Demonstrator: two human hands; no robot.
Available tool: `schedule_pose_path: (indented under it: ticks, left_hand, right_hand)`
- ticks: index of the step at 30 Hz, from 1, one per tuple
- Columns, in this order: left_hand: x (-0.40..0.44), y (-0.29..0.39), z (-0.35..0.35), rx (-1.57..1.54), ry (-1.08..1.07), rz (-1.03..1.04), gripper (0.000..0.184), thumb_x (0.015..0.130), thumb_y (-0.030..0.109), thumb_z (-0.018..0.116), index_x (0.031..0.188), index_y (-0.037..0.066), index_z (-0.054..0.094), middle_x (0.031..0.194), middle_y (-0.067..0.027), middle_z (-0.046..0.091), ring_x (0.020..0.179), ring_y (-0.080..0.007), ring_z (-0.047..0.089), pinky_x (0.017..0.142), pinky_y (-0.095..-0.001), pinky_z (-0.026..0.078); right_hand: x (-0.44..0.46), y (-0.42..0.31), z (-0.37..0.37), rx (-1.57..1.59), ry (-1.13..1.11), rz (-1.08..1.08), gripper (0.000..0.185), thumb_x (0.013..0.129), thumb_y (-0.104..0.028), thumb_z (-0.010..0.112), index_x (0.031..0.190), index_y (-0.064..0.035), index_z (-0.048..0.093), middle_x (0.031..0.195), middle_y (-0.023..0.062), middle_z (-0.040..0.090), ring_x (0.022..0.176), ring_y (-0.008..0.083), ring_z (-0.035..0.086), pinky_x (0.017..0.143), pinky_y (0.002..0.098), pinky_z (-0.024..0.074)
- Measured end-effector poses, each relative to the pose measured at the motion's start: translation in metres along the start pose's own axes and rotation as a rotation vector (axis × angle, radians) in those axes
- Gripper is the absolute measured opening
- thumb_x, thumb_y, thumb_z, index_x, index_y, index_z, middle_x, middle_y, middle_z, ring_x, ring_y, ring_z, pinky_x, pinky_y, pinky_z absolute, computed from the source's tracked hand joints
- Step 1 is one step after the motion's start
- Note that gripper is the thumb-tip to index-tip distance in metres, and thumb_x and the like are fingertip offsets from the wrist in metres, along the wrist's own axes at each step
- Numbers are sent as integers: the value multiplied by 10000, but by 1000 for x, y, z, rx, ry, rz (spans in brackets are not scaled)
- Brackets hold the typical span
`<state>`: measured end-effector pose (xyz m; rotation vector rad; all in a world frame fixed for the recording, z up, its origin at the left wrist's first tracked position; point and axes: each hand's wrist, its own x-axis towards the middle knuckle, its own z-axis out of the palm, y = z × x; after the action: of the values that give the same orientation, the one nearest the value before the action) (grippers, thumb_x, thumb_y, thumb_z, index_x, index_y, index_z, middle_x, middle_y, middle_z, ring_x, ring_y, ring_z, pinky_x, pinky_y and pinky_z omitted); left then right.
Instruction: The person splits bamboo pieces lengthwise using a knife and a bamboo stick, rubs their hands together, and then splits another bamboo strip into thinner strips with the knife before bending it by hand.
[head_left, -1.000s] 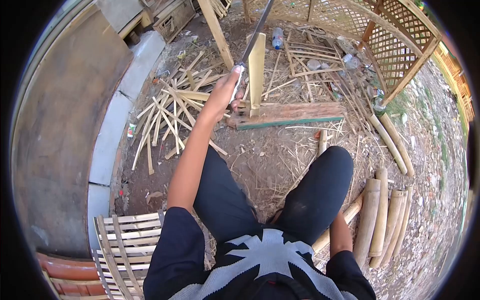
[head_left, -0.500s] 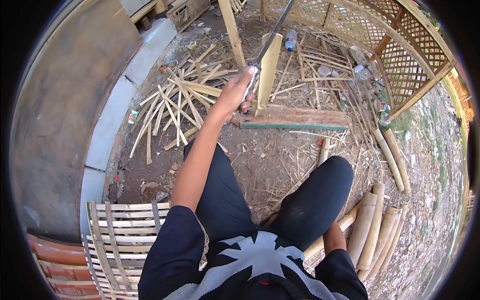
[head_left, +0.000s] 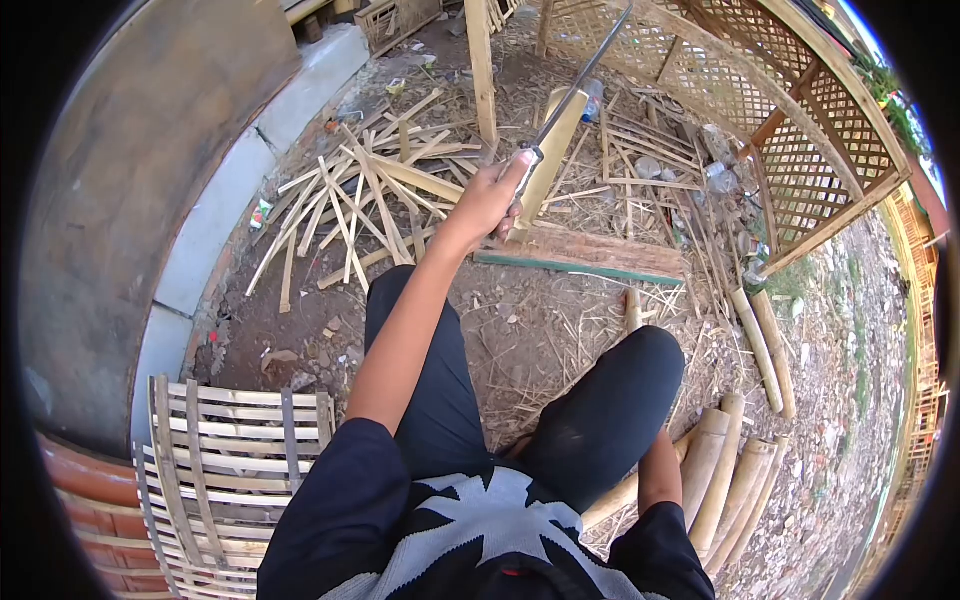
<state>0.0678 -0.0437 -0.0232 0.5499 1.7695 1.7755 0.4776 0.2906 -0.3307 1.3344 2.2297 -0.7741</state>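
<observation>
My left hand [head_left: 495,203] is closed around the handle of a long, dark-bladed knife [head_left: 583,78], its blade pointing up and away to the right. Close beside the hand, a flat split bamboo piece [head_left: 548,166] stands on end and leans right, its foot at the left part of a wooden block [head_left: 600,252] with a green edge. The blade crosses the top of the piece; whether it touches cannot be made out. My right forearm passes behind my right knee, and my right hand is hidden there.
Split bamboo strips [head_left: 375,205] lie heaped at the left. Thick bamboo poles [head_left: 712,465] rest by my right leg. A slatted bamboo panel [head_left: 235,470] is at the lower left. Lattice panels [head_left: 810,150] stand at the upper right, near an upright wooden post [head_left: 480,75].
The camera view has turned, shifting the surroundings. My left hand and the knife appear farther right and slightly lower, and the bamboo piece looks more tilted to the right.
</observation>
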Motion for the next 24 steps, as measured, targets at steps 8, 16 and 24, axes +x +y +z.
schedule_pose_path:
  ticks: [8,16,24]
  left_hand:
    - [0,-5,1,37,32,-47,581,970,637,491,1016,63,565,598,25,439,397,-60,380,376,-241,354]
    - [6,-10,0,7,24,-21,601,972,613,509,895,19,563,572,-3,462,403,-103,443,376,-281,370]
    - [5,-11,0,8,14,-6,578,968,645,489,902,73,537,575,37,422,384,-65,380,371,-245,319]
  right_hand:
    - [3,-66,-134,171,22,2,599,822,-424,758,975,147,661,750,171,689,524,272,646,483,424,492]
    - [-173,-193,-361,-752,1200,-436,416,930,-331,658,1180,2,658,1545,174,381,1415,379,367,1155,542,341]
    - [-268,-244,-488,6,1372,-650,611,930,-470,641,1252,46,580,995,161,708,869,204,693,793,330,508]
